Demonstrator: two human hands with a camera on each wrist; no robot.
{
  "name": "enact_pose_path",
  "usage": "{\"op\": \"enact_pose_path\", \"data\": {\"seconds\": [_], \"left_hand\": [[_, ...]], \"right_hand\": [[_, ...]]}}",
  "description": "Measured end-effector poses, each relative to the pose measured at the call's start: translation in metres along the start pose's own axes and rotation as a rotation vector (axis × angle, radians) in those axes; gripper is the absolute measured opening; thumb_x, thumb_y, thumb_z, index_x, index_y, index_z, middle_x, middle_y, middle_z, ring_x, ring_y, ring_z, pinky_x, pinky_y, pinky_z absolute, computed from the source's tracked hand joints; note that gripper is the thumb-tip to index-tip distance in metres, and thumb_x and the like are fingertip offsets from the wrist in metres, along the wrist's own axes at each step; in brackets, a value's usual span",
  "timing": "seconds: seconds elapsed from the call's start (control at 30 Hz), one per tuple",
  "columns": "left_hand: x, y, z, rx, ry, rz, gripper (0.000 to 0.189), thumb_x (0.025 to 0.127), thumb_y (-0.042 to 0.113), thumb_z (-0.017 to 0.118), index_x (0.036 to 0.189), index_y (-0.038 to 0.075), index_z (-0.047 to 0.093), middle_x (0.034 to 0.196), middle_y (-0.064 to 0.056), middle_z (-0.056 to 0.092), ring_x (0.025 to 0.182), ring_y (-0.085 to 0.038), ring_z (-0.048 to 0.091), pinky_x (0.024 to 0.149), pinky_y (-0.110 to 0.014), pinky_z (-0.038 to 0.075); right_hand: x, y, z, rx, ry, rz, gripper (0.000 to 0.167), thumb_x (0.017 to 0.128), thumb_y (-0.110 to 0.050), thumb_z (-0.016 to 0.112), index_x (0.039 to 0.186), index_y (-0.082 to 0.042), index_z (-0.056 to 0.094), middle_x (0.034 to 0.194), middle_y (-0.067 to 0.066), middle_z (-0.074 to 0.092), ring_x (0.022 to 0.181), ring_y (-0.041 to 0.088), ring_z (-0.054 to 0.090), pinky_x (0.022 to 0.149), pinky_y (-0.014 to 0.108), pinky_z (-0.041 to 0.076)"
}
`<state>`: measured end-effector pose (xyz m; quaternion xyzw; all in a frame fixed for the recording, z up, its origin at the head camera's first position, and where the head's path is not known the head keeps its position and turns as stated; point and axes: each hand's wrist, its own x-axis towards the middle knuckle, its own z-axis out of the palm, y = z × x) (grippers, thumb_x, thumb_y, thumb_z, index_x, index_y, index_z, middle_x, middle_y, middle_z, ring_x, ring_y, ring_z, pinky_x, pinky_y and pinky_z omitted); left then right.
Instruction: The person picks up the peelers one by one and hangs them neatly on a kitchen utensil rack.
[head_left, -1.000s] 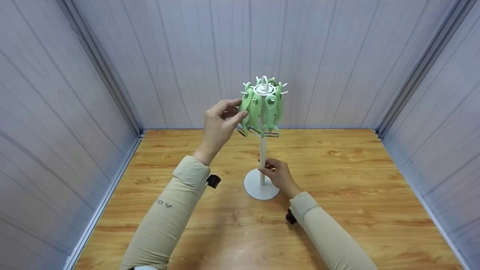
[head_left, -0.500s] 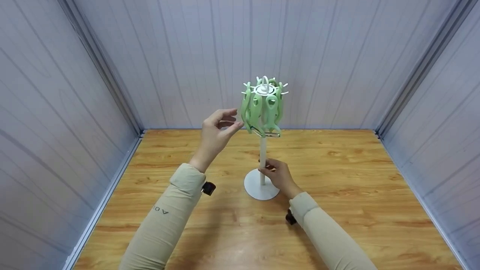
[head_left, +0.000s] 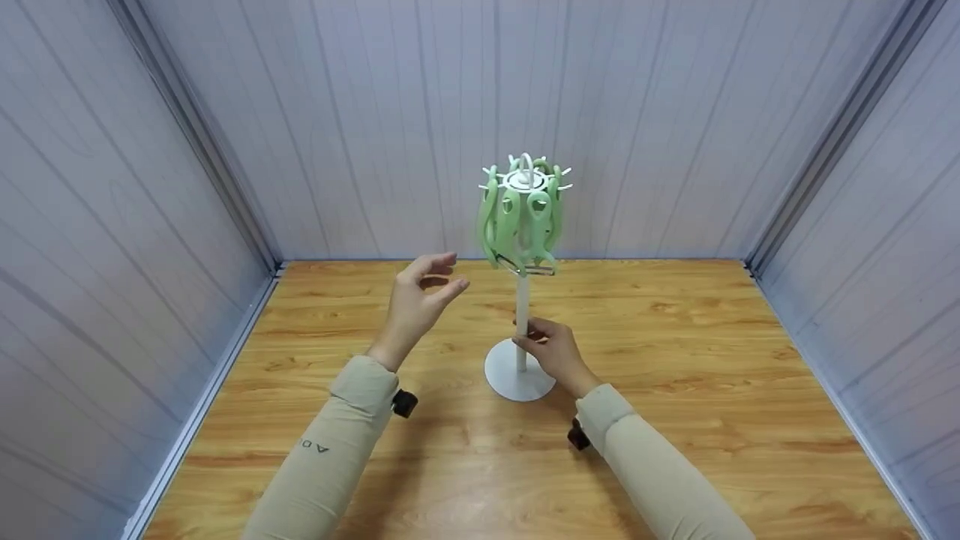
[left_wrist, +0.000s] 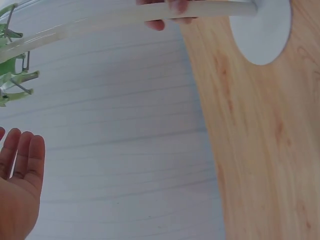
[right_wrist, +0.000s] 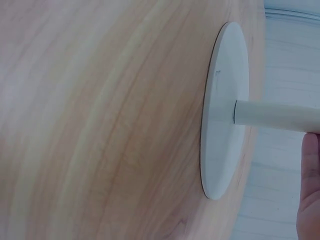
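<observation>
Several green peelers point(head_left: 508, 225) with metal blades at their lower ends hang in a ring from the hooks of a white rotating-style stand point(head_left: 523, 304). My right hand point(head_left: 553, 351) grips the stand's pole low down, just above its round white base point(head_left: 504, 379); the right wrist view shows a finger or thumb against the pole point(right_wrist: 275, 116). To the left of the peelers and a little lower, my left hand point(head_left: 420, 296) is in the air with nothing in it. Its fingers point(left_wrist: 21, 155) look loosely extended in the left wrist view, apart from the peelers.
The stand rises from a wooden tabletop point(head_left: 675, 420). Pale panelled walls enclose it at the back point(head_left: 390, 127), left point(head_left: 97, 247) and right point(head_left: 877, 247). A small black device point(head_left: 404, 403) sits at the left wrist.
One second ago my left hand held a peeler on the left of the ring. It has let go and moved down and left, leaving the peeler hanging. My right hand keeps its grip.
</observation>
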<state>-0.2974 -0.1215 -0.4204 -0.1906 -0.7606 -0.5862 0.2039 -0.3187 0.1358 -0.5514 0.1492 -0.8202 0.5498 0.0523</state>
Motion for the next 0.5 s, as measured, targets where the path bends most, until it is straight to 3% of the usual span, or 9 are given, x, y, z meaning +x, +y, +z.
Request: {"op": "enact_pose_path", "data": {"seconds": [0.3,0.5], "left_hand": [[-0.016,-0.021,0.005,0.021,-0.028,-0.052,0.038,0.094,0.001,0.083,0.130,-0.005,0.072,0.131,-0.024,0.073,0.116,-0.039,0.069,0.103,-0.060,0.058],[-0.024,-0.029,0.009,0.040,-0.039,-0.045,0.037,0.094,0.001,0.084,0.129,-0.004,0.073,0.129,-0.023,0.074,0.115,-0.039,0.069,0.102,-0.061,0.058]], "right_hand": [[0.002,-0.006,-0.006,-0.030,-0.069,-0.004,0.024,0.101,-0.011,0.079,0.124,-0.004,0.078,0.111,0.014,0.080,0.106,0.028,0.075,0.095,0.047,0.064],[0.001,-0.013,-0.016,-0.028,-0.096,0.007,0.040,0.102,-0.012,0.078,0.140,-0.002,0.070,0.124,0.019,0.077,0.119,0.035,0.073,0.101,0.049,0.062]]}}
